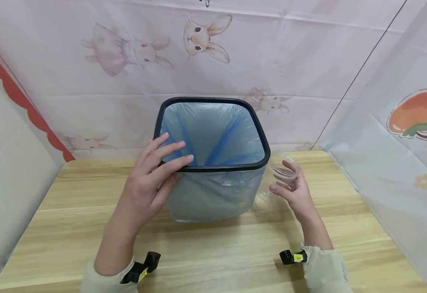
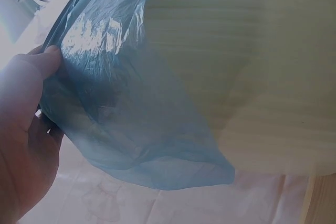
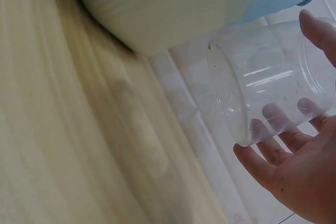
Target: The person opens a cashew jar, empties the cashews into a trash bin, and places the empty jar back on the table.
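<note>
A light-coloured trash bin [image 2: 262, 77] with a black rim ring [image 1: 221, 168] stands upright on the table. A blue translucent garbage bag [image 1: 232, 134] lines it, and the bag's edge [image 2: 152, 124] hangs over the outside wall. My left hand [image 1: 147, 179] grips the rim at the near left corner, fingers over the inside, thumb outside on the bag. Right of the bin, my right hand [image 1: 297, 193] holds a clear plastic cup [image 3: 268, 77] between thumb and fingers. The cup lies tilted on its side in the grip, close to the bin's wall.
The bin stands on a wood-grain table [image 1: 206, 252], near the back wall sheet [image 1: 100, 110] printed with rabbits. A side sheet [image 1: 385, 171] with a carrot print borders the right edge, and a pale panel [image 1: 12, 162] borders the left.
</note>
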A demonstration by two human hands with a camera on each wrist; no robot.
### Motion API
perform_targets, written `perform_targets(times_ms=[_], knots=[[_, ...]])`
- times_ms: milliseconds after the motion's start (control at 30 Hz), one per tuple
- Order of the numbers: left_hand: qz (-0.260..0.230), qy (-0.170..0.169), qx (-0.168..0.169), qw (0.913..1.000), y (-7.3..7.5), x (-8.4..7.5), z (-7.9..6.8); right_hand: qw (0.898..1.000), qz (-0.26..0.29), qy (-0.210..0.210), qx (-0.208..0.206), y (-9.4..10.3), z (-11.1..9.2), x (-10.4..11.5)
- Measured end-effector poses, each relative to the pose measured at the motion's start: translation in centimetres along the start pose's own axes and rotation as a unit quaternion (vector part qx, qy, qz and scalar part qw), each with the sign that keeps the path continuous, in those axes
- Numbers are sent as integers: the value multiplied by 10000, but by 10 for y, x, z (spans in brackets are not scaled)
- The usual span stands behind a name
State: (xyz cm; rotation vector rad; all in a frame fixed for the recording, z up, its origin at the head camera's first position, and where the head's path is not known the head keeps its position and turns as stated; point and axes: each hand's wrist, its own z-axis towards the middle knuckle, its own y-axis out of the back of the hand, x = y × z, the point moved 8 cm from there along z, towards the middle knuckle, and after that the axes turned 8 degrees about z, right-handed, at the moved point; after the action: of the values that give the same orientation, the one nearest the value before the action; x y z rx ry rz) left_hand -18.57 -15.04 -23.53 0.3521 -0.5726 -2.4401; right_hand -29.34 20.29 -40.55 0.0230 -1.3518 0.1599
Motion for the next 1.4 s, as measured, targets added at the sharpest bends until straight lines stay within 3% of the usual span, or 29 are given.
perform_targets(times_ms=[367, 667, 933, 1200, 1400], knots=[[54, 15, 50, 10000, 1, 2, 2, 9977, -586, -351, 19, -3, 1, -15], [37, -88, -2, 10000, 8, 1, 6, 9955, -695, -586, 283, -9, 5, -24], [173, -110, 96, 9997, 12, 4, 11, 9888, -917, -758, 899, -18, 8, -24], [195, -98, 113, 9997, 12, 7, 5, 9704, -912, -928, 2036, -29, -3, -28], [167, -181, 130, 9996, 9, 7, 2, 9643, -964, -856, 2315, -26, -6, -29]])
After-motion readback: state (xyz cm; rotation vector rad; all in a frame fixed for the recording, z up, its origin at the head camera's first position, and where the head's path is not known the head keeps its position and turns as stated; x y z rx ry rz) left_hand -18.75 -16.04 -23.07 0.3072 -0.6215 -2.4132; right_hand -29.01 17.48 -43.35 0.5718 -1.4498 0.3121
